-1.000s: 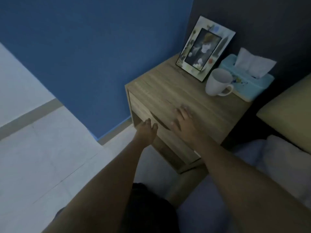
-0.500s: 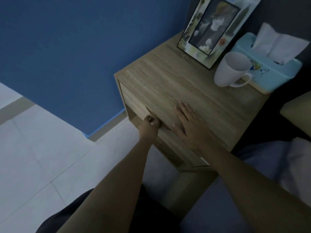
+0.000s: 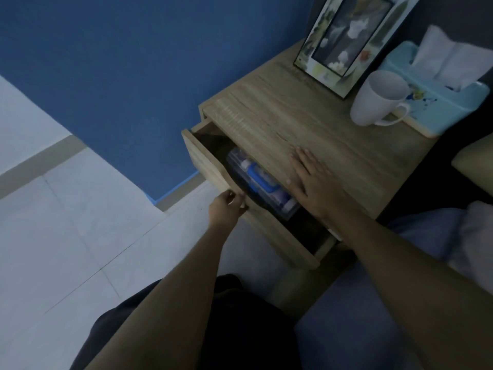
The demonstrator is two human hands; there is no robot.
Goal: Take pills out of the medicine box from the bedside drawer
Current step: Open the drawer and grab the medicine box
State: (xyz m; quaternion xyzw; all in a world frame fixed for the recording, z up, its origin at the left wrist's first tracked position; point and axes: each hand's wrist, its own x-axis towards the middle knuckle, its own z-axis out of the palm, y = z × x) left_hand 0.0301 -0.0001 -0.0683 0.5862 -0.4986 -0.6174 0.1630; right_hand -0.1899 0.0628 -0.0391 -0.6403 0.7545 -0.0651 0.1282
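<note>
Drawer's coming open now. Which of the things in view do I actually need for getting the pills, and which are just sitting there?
Needed:
- drawer, partly open, left hand on its front
- medicine box inside the drawer
- right hand, flat on the nightstand top

Just sitting there:
- white mug
- picture frame
- tissue box

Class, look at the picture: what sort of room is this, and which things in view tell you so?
Most likely a bedroom: a wooden bedside cabinet stands beside bedding, with a tissue box and picture frame on top.
</note>
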